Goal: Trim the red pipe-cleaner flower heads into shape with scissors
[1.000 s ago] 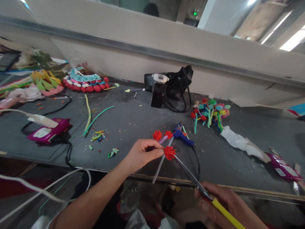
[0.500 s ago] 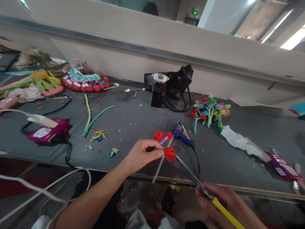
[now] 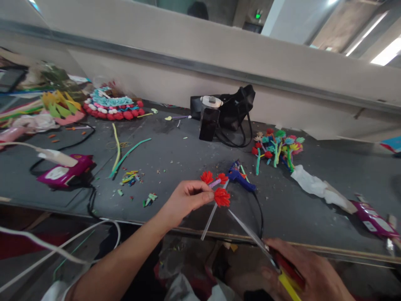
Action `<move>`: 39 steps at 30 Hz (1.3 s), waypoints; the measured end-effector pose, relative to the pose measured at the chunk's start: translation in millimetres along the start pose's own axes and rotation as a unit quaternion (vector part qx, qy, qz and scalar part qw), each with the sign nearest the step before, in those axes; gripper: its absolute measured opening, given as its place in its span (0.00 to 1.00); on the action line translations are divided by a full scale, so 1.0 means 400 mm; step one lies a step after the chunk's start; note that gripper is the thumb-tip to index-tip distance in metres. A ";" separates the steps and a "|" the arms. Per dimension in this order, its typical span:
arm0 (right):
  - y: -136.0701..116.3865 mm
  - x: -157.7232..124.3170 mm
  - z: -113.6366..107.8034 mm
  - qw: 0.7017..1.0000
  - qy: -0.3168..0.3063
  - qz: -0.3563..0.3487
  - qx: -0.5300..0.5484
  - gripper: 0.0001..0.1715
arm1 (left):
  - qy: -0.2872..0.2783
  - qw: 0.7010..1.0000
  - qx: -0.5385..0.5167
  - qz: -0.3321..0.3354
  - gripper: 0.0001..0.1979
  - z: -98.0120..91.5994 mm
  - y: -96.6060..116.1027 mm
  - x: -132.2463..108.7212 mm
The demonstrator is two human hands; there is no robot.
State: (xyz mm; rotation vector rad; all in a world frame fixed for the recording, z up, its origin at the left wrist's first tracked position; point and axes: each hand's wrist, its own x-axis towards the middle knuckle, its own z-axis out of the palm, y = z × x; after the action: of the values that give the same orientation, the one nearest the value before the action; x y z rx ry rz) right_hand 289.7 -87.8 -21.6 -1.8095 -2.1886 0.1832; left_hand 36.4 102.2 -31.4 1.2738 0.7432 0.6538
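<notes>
My left hand [image 3: 184,200] is closed, pinching a fuzzy red flower [image 3: 222,197] by its left side between thumb and fingers. Just behind it are a second red flower [image 3: 206,177] and a third, with a short lilac stem [image 3: 214,183] between them. A blue glue gun [image 3: 240,179] lies on the bench beyond, a clear glue stick [image 3: 209,221] jutting from it toward the front edge. My right hand [image 3: 303,267] grips scissors [image 3: 247,229] with yellow and red handles; their blades point at the flower without touching it. Part of this hand is blurred.
Fuzzy flowers in many colours [image 3: 278,146] lie at the right. Coloured scraps [image 3: 130,178] and green stems [image 3: 133,154] are scattered at the left. A phone [image 3: 209,124] leans before a black bag [image 3: 238,108]. Purple power strips [image 3: 65,171] sit at both sides, with cables around.
My right hand has drawn the scissors back from the flower, and their red handle now shows. My left hand has shifted slightly left and up with the flower.
</notes>
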 end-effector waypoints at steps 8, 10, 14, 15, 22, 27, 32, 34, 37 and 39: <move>-0.019 0.034 -0.020 0.985 0.083 -0.044 -0.144 0.11 | -0.004 1.000 -0.011 0.028 0.10 0.009 0.005 -0.007; -0.016 0.038 -0.026 0.981 0.086 -0.054 -0.165 0.12 | -0.010 0.999 -0.011 0.032 0.09 0.011 0.008 -0.008; -0.007 0.032 -0.030 0.980 0.065 -0.065 -0.177 0.13 | -0.010 0.999 0.006 0.030 0.09 0.019 0.012 -0.009; -0.006 0.030 -0.029 0.981 0.061 -0.063 -0.175 0.14 | -0.009 0.999 0.009 0.032 0.08 0.022 0.013 -0.009; -0.002 0.016 -0.031 0.991 0.028 -0.025 -0.125 0.12 | 0.001 0.996 0.066 0.061 0.09 0.040 0.018 -0.016; 0.001 0.004 -0.035 0.993 0.041 -0.018 -0.107 0.12 | 0.013 0.988 0.123 0.089 0.10 0.047 0.023 -0.020; -0.001 0.000 -0.034 0.990 0.033 -0.016 -0.137 0.12 | -0.002 0.996 0.074 0.050 0.13 0.048 0.024 -0.023; 0.004 -0.001 -0.043 0.986 0.027 -0.032 -0.161 0.11 | -0.016 0.998 0.056 0.033 0.12 0.043 0.022 -0.021; 0.022 -0.001 -0.064 0.971 0.050 -0.090 -0.215 0.13 | -0.035 0.999 0.026 0.023 0.11 0.034 0.019 -0.016; 0.038 -0.003 -0.076 0.955 0.073 -0.131 -0.255 0.17 | -0.045 0.999 0.016 0.022 0.10 0.029 0.019 -0.014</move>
State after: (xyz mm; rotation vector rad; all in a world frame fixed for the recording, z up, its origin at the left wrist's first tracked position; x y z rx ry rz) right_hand 313.3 -88.7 2.8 -1.6593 -2.4886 -0.6067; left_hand 42.2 92.4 -21.7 1.3437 0.6552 0.6178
